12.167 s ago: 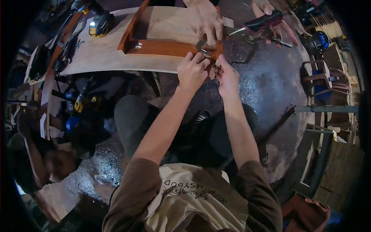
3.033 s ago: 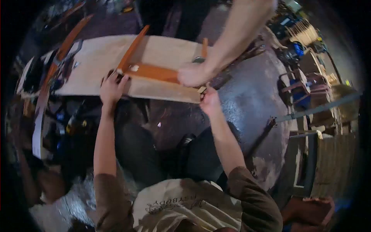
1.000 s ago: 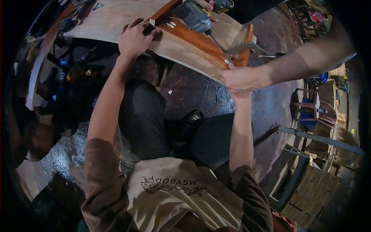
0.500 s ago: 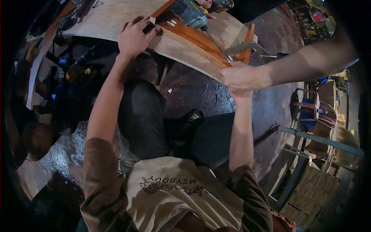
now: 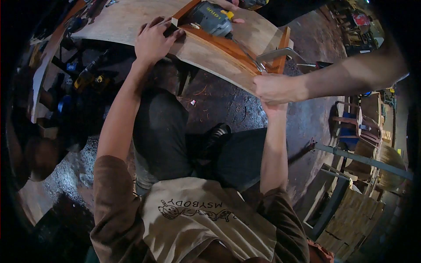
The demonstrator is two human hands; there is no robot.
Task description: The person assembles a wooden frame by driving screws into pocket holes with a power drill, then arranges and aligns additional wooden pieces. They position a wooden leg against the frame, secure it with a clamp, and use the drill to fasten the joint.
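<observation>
Wooden frame (image 5: 232, 50) under flat, spread left hand (image 5: 153, 39), arm outstretched; right hand (image 5: 271, 106) grip unclear.

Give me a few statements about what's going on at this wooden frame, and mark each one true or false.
1. The left hand lies spread on the near-left corner of the reddish frame. True.
2. The person wearing the camera holds the drill. False: a co-worker's hand at the top edge holds it.
3. A co-worker's other hand covers most of the right hand at the board's edge. True.
4. The frame lies on the bare floor. False: it lies on a plywood board.
5. The drill's bit points at the left hand. False: it points toward the frame's right corner, by the metal clamp.
</observation>
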